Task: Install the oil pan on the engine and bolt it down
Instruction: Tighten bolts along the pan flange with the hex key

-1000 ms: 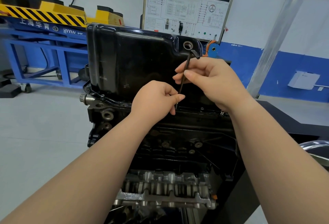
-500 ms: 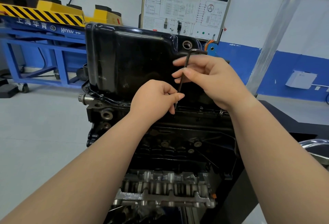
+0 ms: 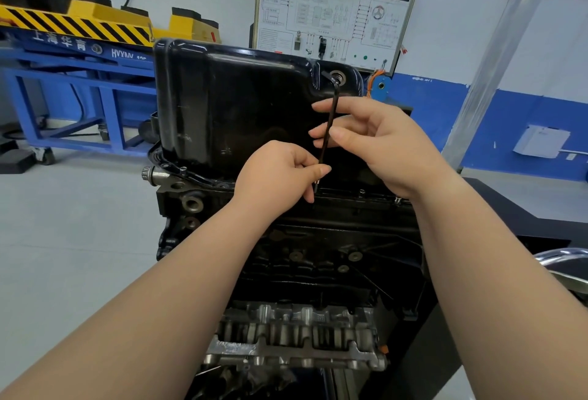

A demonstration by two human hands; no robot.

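Glossy black pressed-steel oil pan is seated on the upturned dark cast engine block, with its flange down on the block's rim. A slim black L-shaped steel hex key is stood nearly upright at the near flange edge. Its long arm points down, and its short arm at the top points left, just in front of the round drain hole.

The lower shaft, just above the tip, is pinched by the left hand between thumb and curled forefinger. The mid shaft is pinched by the right hand between thumb and fingertips, with the fingers loosely extended. The bolt under the tip is hidden by the left fingers, so engagement cannot be told. Small bolt heads further right along the flange appear to stand not fully down.

The step is judged to be a near-edge flange bolt being run down by finger-spinning.

- **Tip:** it should be seated fully in the socket before any turn is made.
- **Shaft:** it should be held in line with the bolt axis, steadied low by the left hand and twirled by the right.
- **Force:** only light force is wanted until the head meets the flange. Any binding is to be treated as possible cross-threading, and the bolt backed out.
- **Tightening:** final tightening is best left until every bolt is started, then done crosswise, so the pan is not pulled askew.
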